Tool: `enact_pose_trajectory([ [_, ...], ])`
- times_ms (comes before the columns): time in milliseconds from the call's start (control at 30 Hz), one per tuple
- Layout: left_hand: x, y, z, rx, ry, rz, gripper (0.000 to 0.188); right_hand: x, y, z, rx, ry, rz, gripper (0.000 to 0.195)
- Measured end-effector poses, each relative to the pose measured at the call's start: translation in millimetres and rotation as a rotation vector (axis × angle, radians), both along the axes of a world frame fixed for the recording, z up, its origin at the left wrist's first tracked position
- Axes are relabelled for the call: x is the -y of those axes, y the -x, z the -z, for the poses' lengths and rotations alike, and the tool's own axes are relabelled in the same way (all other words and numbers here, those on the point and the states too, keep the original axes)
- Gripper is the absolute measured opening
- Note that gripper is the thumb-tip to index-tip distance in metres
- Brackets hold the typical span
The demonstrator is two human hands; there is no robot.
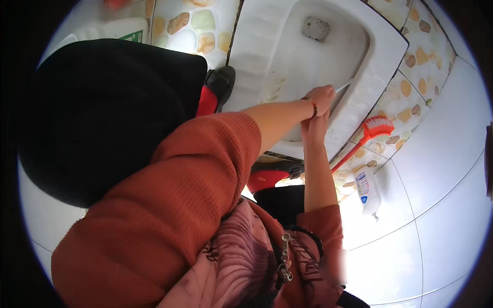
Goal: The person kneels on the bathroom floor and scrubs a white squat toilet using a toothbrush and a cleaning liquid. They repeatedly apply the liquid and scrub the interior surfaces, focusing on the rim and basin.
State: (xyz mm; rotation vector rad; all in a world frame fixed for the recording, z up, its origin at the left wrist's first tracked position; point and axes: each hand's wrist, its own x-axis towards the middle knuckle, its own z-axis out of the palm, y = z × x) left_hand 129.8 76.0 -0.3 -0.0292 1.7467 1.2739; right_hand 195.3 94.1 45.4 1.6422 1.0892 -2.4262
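Both of my hands are over the near right side of a white ceramic squat toilet (250, 50). My left hand (321, 96), with a dark beaded bracelet at its wrist, is closed around a thin white stick (344, 85) that points to the basin's right wall. Just below, my right hand (316, 125) meets the left wrist; its fingers are mostly hidden, so its grip is unclear. Yellowish-brown stains (275, 86) mark the basin's left side. At the far end of the basin lies a grey speckled patch (316, 29), perhaps a block or the drain.
A red toilet brush (377, 126) with white bristles lies right of the toilet on pebble-patterned tiles (416, 81). Nearby is a white plastic bottle (366, 188) bearing a label. A white jug (127, 29) stands at upper left. My black shoes (223, 84) flank the toilet. White tiles (439, 150) rise at right.
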Motion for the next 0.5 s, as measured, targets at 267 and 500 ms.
enact_pose_trajectory([
  [267,52.1,-64.2,30.6,-0.072,0.023,0.868,0.022,83.3,-63.7,19.7,0.115,0.142,0.209,0.026],
  [500,44.1,8.7,-17.1,-0.002,0.068,1.066,0.024,48.8,-53.4,4.1,0.139,0.241,-0.142,0.027],
])
